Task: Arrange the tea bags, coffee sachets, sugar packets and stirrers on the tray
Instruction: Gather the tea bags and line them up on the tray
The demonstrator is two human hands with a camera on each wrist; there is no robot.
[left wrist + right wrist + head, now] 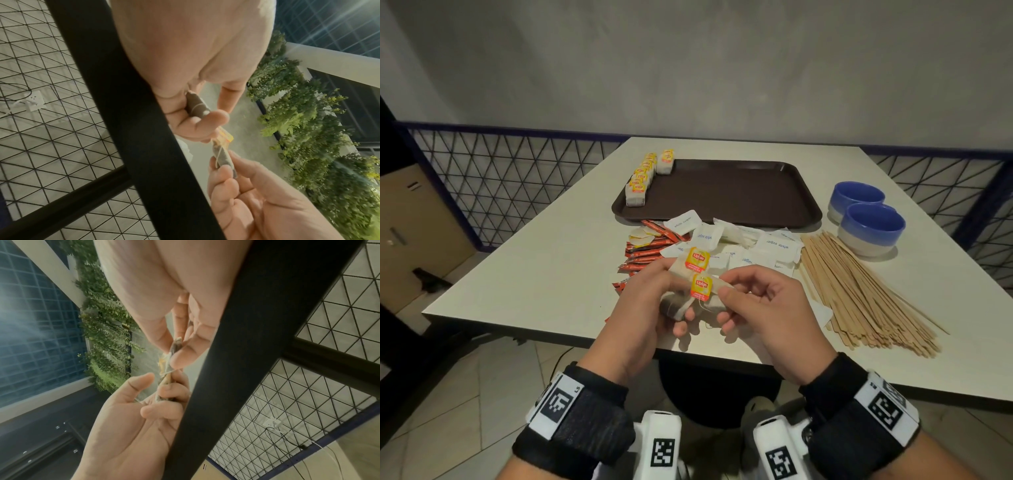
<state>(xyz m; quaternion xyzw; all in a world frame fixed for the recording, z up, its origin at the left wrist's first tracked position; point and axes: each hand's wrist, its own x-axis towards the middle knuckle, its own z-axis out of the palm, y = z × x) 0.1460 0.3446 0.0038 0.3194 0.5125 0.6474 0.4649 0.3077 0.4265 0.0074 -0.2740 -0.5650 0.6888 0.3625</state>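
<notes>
A dark brown tray (739,195) lies at the back of the table, with a row of yellow-tagged tea bags (642,176) along its left side. Over the table's front edge my left hand (647,301) grips a small bunch of tea bags (678,305). My right hand (753,298) pinches one tea bag (717,294) with an orange tag (701,285), touching the bunch. In the left wrist view my left hand (195,123) holds a tea bag (198,107). In the right wrist view my right hand (185,347) pinches a tea bag (175,345).
Red coffee sachets (650,246) and white sugar packets (774,245) lie loose between the tray and my hands. A fan of wooden stirrers (859,294) spreads at the right, beside two blue bowls (869,219). A black mesh railing (500,178) borders the table (534,274).
</notes>
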